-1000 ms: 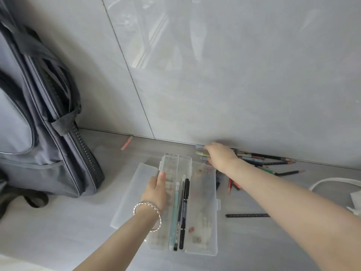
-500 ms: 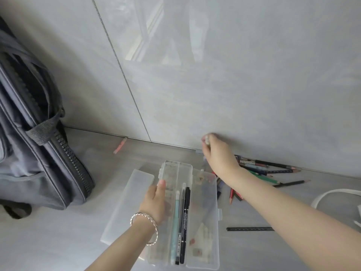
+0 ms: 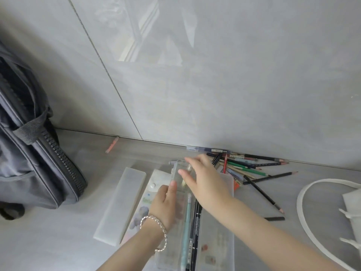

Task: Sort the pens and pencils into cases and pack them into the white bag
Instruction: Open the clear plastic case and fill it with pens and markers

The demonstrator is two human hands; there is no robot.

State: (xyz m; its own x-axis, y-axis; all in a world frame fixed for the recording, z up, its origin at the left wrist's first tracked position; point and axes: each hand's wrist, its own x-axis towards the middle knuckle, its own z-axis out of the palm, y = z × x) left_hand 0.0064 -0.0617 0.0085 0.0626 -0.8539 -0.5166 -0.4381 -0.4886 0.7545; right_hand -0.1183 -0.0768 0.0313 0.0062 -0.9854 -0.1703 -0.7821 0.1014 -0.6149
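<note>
A clear plastic case (image 3: 216, 231) lies open in front of me, with a teal pen (image 3: 186, 227) and black pens (image 3: 196, 227) in its middle groove. My left hand (image 3: 166, 204), with a bracelet on the wrist, rests flat on the case's left part. My right hand (image 3: 205, 182) hovers over the case's far end with its fingers stretched out; a pale pen end (image 3: 188, 168) shows just under them. A loose heap of pens and pencils (image 3: 244, 166) lies by the wall behind the case. The white bag (image 3: 351, 204) is at the right edge.
A grey backpack (image 3: 29, 153) stands at the left. A frosted lid (image 3: 121, 204) and a printed pouch (image 3: 148, 192) lie left of the case. A pink pen (image 3: 112, 147) lies by the wall, a black pencil (image 3: 261, 192) to the right, near the bag's strap (image 3: 304, 192).
My right hand has come back from the heap by the wall to the case's far end and its fingers have straightened. The view has shifted; the pouch under the case now shows.
</note>
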